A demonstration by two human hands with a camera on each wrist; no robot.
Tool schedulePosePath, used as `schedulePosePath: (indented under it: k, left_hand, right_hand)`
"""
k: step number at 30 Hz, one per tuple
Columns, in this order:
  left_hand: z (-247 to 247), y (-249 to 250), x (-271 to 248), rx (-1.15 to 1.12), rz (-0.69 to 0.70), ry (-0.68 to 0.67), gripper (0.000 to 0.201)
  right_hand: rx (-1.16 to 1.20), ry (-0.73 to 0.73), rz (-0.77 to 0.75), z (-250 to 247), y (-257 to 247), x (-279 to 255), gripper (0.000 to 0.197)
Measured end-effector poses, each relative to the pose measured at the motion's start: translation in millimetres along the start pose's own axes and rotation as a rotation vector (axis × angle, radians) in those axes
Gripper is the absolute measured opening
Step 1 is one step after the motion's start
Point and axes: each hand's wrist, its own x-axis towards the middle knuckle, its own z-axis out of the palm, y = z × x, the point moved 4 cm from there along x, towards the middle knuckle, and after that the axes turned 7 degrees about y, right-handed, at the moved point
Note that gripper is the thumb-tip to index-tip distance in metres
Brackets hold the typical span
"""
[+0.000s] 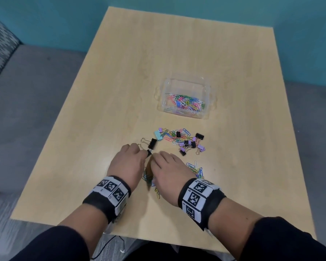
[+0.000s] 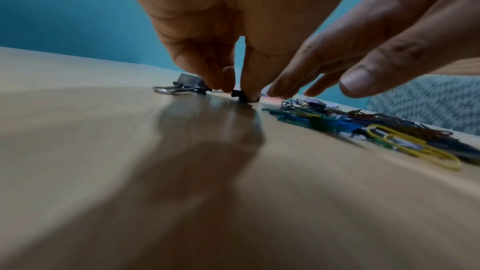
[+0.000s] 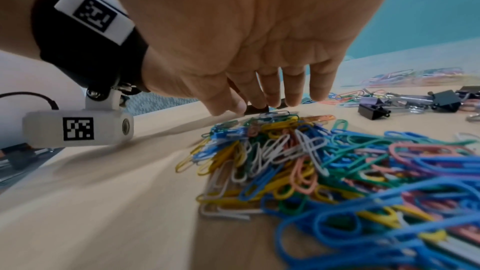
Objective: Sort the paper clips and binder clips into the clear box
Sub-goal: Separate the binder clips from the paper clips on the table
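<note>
Small black binder clip [image 1: 149, 152] on tabletop [image 1: 120, 91], pinched between thumb and forefinger of left hand [image 1: 129, 162]. Right hand [image 1: 167, 169] just beside, fingers extended and relaxed, gripping nothing visible. Clear box [image 1: 184, 99] well apart, ahead and rightward; right hand judged nearer. Clip's long axis indiscernible.

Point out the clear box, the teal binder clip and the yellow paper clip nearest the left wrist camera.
clear box [image 1: 159, 91], head view, on its left wall.
teal binder clip [image 1: 158, 136], head view, on its flat body.
yellow paper clip [image 2: 426, 152], left wrist view, on its outer wire loop.
</note>
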Motion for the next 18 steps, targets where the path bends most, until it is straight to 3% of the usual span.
schedulePosePath:
  k: [6,14,18]
  left_hand:
    - [-6,-5,-4,0.002,-0.027,0.013,0.018]
    - [-13,-20,-12,-0.017,-0.147,0.032,0.011]
    - [-12,-5,-13,-0.037,0.041,-0.028,0.032]
  right_hand:
    - [-0.035,-0.072,-0.008,9,1,5,0.053]
    - [-0.061,-0.065,-0.015,5,-6,8,0.037]
    - [-0.112,-0.116,-0.02,8,-11,-13,0.056]
